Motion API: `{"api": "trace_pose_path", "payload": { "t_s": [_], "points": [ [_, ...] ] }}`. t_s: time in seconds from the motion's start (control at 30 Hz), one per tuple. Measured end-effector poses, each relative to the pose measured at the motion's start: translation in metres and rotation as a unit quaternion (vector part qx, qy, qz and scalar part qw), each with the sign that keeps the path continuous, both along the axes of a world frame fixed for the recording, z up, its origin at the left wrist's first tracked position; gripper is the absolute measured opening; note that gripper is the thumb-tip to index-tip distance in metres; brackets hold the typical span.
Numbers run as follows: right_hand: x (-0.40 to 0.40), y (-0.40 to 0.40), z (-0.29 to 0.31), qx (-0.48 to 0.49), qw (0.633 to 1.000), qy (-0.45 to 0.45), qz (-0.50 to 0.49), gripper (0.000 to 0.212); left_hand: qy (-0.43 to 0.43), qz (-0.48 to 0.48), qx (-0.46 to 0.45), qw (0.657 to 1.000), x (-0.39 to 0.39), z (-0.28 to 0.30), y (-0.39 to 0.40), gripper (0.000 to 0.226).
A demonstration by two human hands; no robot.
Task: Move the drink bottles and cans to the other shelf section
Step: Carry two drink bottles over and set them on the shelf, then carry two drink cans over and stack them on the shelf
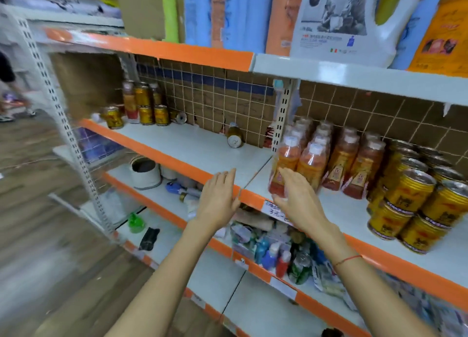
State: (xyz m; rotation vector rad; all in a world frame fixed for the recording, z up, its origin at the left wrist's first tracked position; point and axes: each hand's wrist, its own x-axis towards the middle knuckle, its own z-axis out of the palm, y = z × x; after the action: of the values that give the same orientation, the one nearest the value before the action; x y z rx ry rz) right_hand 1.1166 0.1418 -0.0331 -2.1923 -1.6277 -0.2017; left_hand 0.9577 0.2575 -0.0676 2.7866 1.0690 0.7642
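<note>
Two hands reach toward the middle shelf (202,146). The right hand (296,194) lies against the front orange drink bottle (285,169), fingers fairly straight over its lower label; whether the thumb wraps round it cannot be told. The left hand (219,197) hovers released, fingers straight, over the shelf's orange front edge at about 9 o'clock from the bottle.

That bottle is clear plastic with a white cap, amber drink above and a red band at the base. It stands at the front left corner of the right shelf section, heading rows of like bottles (347,164). At 3 o'clock from them, gold cans (410,200) with red bands are stacked two high.

In the left section, more gold cans and a bottle (144,103) stand at the far left back, and one can lies tipped (235,136) against the back grid.

A handwritten price tag (274,210) sits under the right hand; its writing is partly covered and unreadable. Labels are blurred.
</note>
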Motion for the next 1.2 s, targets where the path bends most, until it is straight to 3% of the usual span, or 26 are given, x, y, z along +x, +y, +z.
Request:
{"api": "trace_pose_path", "payload": {
  "t_s": [0.3, 0.63, 0.83, 1.2],
  "points": [
    [-0.102, 0.114, -0.005, 0.0, 0.996, 0.034, 0.078, 0.061, -0.035, 0.098, -0.031, 0.994, -0.126, 0.0, 0.088, 0.057],
    [-0.185, 0.223, -0.016, -0.008, 0.991, 0.101, 0.09, 0.06, -0.044, 0.167, -0.081, 0.982, -0.222, -0.005, 0.185, 0.056],
    [-0.2, 0.272, -0.027, -0.012, 0.986, 0.139, 0.095, 0.05, -0.068, 0.185, -0.123, 0.973, -0.248, -0.019, 0.225, 0.053],
    [-0.17, 0.364, -0.038, -0.035, 0.98, 0.15, 0.127, 0.058, -0.078, 0.216, -0.145, 0.962, -0.255, -0.022, 0.311, 0.052]
  ]
}}
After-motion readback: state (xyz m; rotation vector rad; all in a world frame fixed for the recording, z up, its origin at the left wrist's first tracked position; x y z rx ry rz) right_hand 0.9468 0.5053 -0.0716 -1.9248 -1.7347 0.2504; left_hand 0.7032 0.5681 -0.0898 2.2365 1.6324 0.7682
